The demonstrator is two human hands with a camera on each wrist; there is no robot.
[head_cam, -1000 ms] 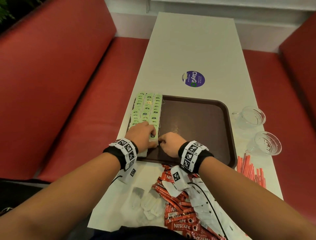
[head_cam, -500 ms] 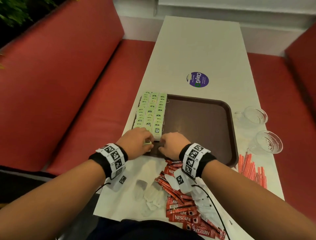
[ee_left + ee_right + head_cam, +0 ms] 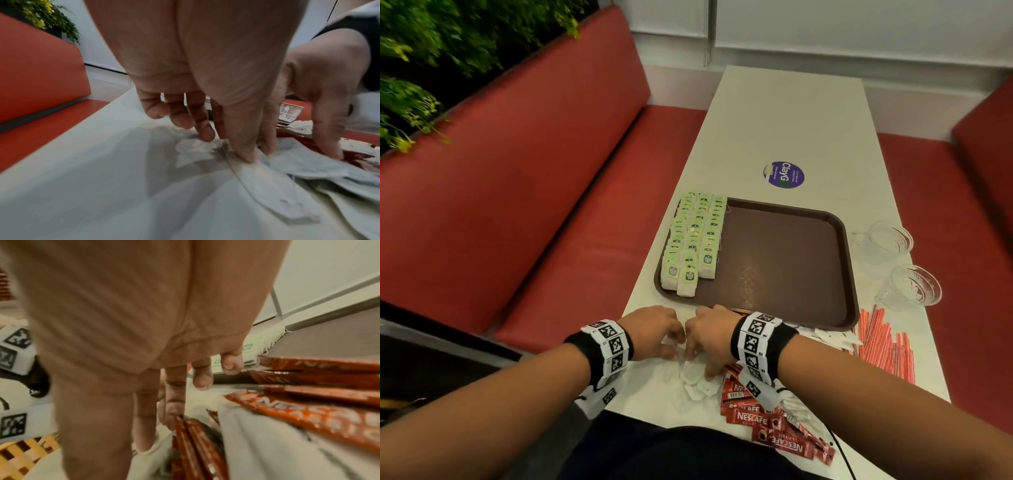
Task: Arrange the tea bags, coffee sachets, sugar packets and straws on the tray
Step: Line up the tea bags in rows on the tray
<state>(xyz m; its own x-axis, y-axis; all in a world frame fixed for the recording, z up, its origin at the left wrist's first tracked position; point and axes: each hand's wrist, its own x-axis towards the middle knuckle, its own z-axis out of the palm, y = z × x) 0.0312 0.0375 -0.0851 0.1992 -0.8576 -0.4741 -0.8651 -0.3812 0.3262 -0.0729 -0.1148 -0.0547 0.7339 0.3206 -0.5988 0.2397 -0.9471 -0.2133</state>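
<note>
Green-tagged tea bags (image 3: 695, 240) lie in three rows on the left part of the brown tray (image 3: 774, 257). In front of the tray, loose white tea bags (image 3: 698, 380) lie at the table's near edge. My left hand (image 3: 671, 346) reaches down onto them, thumb and forefinger (image 3: 255, 154) pinching the edge of one bag (image 3: 277, 194). Close beside it, my right hand (image 3: 702, 359) presses straight fingers (image 3: 144, 426) onto the same pile. Red coffee sachets (image 3: 756, 416) lie under the right wrist. Red straws (image 3: 883, 342) and white sugar packets (image 3: 832, 337) lie to the right.
Two clear glass cups (image 3: 890, 240) (image 3: 914, 287) stand right of the tray. A round purple sticker (image 3: 784, 174) marks the white table beyond it. Red benches run along both sides, with plants behind the left one.
Both hands have drawn back from the tray's near left corner to the loose tea bags at the table's near edge. The middle row's front bag now lies free of them. The head view has lifted.
</note>
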